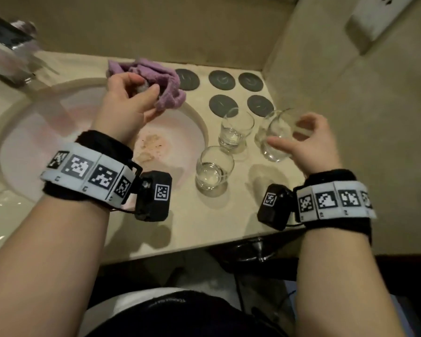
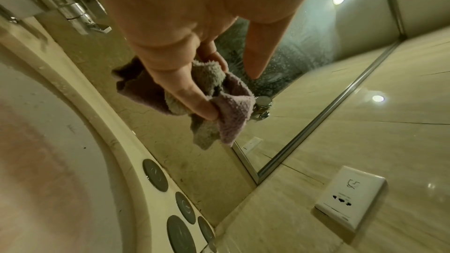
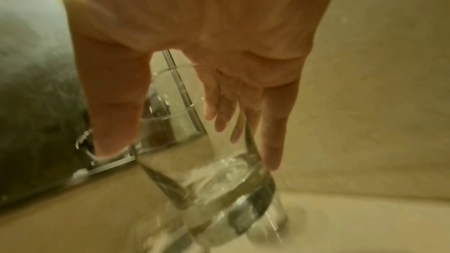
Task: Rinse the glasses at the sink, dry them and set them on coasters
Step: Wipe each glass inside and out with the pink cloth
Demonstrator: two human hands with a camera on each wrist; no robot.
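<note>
Tilting in the right hand [image 1: 311,142], the held glass [image 1: 276,135] leans with its mouth up and to the far right and its thick base down toward the near left, long axis slanted rather than upright. Gripped round the wall: thumb [image 3: 114,107] on one side, fingers [image 3: 270,122] curled round the other, clamped on the glass with the base hanging below the fingertips in the right wrist view. Blurred there, so whether the base clears the counter [image 1: 229,227] cannot be told.

Lying to the left of that glass, across the other two glasses, the purple cloth [image 1: 161,83] sits bunched at the far rim of the sink [image 1: 202,127]. Pinched between thumb and fingers of the left hand [image 1: 129,98], with folds hanging below the fingertips in the left wrist view. Nearer to the cloth, the left hand; nearer to the glass, the right. Judged as the drying step: glass mouth and cloth need to meet between the two hands.

Standing upright on the counter just left of the held glass, a second glass [image 1: 236,130] and, nearer, a third glass [image 1: 214,167]. Beyond them, five dark round coasters [image 1: 223,105] in two rows toward the far wall, none carrying a glass yet.
</note>
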